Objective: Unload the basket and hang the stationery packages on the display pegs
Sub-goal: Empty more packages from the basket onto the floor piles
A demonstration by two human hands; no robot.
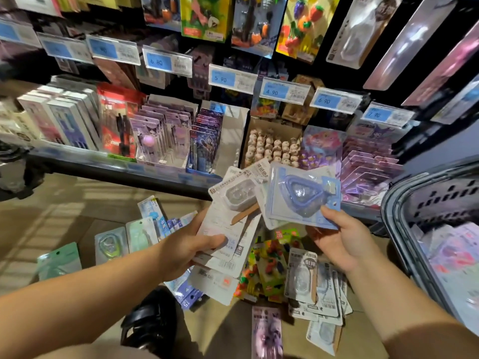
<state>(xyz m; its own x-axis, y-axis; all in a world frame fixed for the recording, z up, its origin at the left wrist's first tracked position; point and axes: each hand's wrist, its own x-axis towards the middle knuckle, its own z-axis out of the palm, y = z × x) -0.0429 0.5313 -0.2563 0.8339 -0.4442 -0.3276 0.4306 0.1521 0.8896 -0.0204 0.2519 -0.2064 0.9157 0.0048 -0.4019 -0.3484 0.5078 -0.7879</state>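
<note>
Head view — left hand (pixel 190 251) grips a white package stack (pixel 229 229); right hand (pixel 340 239) pinches a blue package (pixel 303 196).

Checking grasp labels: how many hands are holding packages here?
2. The left hand grips a fanned stack of white packages; the right hand pinches a blue package, possibly with another hidden behind it.

I saw a tan floor (pixel 51 208) crossed by pale bars of light at the left. Dark shelving (pixel 103 169) filled the wall ahead, with blue price labels (pixel 223 79) along its rails.
</note>
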